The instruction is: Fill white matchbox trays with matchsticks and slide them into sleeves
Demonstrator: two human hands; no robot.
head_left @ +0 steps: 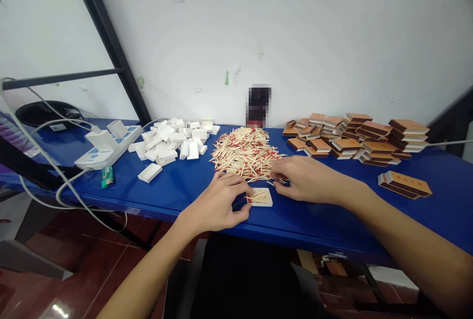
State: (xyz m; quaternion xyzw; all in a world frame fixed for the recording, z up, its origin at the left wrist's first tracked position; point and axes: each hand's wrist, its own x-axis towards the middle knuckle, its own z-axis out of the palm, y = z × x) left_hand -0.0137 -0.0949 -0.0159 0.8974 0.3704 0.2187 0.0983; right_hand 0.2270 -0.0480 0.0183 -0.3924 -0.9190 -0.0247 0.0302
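Blue tabletop [192, 186], seen from its near edge; a white wall runs along the far edge. Far right: one heap of brown cardboard matchbox sleeves [354, 139], too many to count, with two more brown sleeves [404, 184] lying apart toward the right end. Far centre: one pile of red-tipped wooden matches [244, 154], uncounted. Far left: one heap of white cardboard inner trays [173, 142], one stray white tray [150, 173] just in front of it, and one white power strip [107, 149] near the left end. The left hand [218, 203], fingers curled, grips the left end of the small white tray part-filled with matches [260, 197], which lies between both hands, close to the near edge. The right hand [306, 178] rests palm down, fingertips bunched at the pile's near rim; whether they hold matches cannot be told. Bare blue surface lies open right of the right hand. One green lighter [107, 176] sits beside the strip.
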